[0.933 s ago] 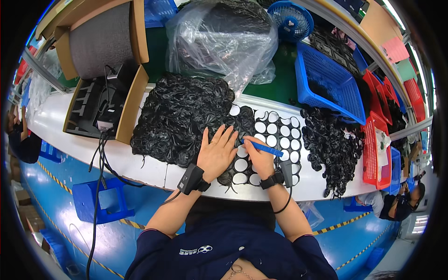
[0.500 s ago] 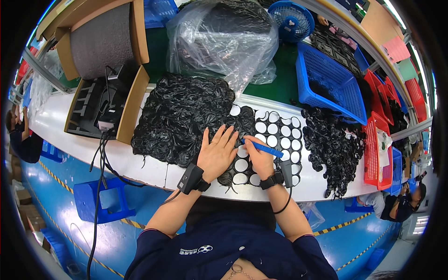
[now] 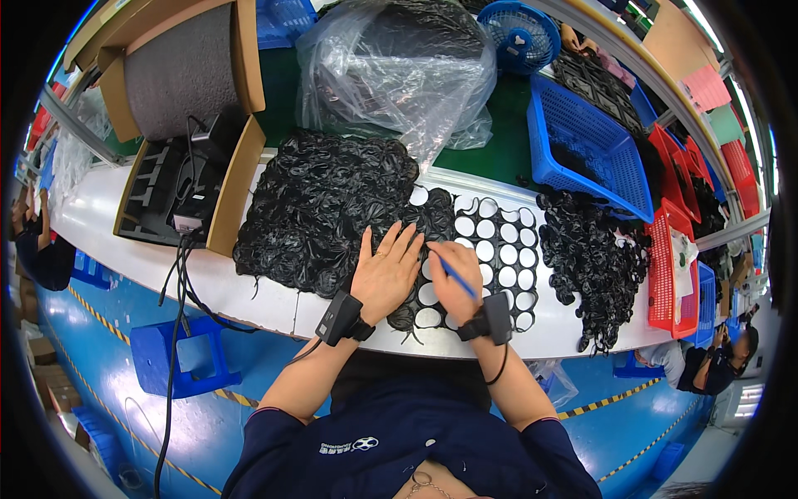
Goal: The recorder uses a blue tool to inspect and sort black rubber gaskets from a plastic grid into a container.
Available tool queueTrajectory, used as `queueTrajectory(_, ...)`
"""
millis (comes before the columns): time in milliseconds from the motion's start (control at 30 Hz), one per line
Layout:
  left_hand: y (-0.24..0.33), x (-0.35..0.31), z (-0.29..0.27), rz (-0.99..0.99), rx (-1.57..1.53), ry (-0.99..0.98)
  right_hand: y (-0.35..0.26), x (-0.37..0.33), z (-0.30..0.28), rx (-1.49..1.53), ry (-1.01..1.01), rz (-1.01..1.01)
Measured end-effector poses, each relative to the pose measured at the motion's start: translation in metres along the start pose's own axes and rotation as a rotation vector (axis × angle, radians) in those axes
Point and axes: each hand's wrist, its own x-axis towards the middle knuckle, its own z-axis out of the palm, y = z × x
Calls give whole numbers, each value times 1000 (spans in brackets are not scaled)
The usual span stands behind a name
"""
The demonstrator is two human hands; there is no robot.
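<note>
My left hand (image 3: pixel 386 273) lies flat, fingers stretched and slightly apart, on a thick mat of tangled black rubbery pieces (image 3: pixel 324 208). Beside it, my right hand (image 3: pixel 457 279) grips a slim blue pen-like tool (image 3: pixel 459 277), its tip hidden by the fingers. That hand is over a sheet of black rings (image 3: pixel 497 234) laid in rows, with white circles showing inside them. Some black strands (image 3: pixel 434 218) cover the rows between the mat and the open rings. Both wrists wear black strapped devices. To the right of the rings lies a loose heap of black pieces (image 3: pixel 592 266).
An opened carton (image 3: pixel 237 195) with black equipment and cables stands at the left. Behind the mat are a clear plastic bag (image 3: pixel 391 83) and a blue fan (image 3: pixel 517 37). A blue basket (image 3: pixel 611 179) and red basket (image 3: pixel 661 283) stand right. Other people sit farther off.
My right hand has turned and shifted slightly left, closer to my left hand. The blue tool has swung to a steeper slant toward my wrist. My left hand has stayed put.
</note>
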Motion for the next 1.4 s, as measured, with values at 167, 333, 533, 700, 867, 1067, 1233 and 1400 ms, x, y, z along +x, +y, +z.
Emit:
queueTrajectory(167,-4,-2,-4,-21,5,-6,46,8,-35,-456,-4,-227)
queueTrajectory(333,0,10,-4,-23,-3,-8,117,-6,-134,-629,446,210)
queueTrajectory(533,-8,24,10,-19,-38,22,22,26,-30,577,-36,567)
queueTrajectory(700,-8,24,16,0,-52,39,32,34,1,665,-110,573)
queueTrajectory(867,-10,24,16,-22,-62,33,35,33,5,688,-101,589)
queueTrajectory(1067,-11,23,15,-28,-92,44,33,34,5,643,-119,585)
queueTrajectory(1233,-11,22,15,-28,-88,44,32,34,6,607,-121,593)
queueTrajectory(1400,-10,23,14,-27,-93,48,30,34,6,563,-107,579)
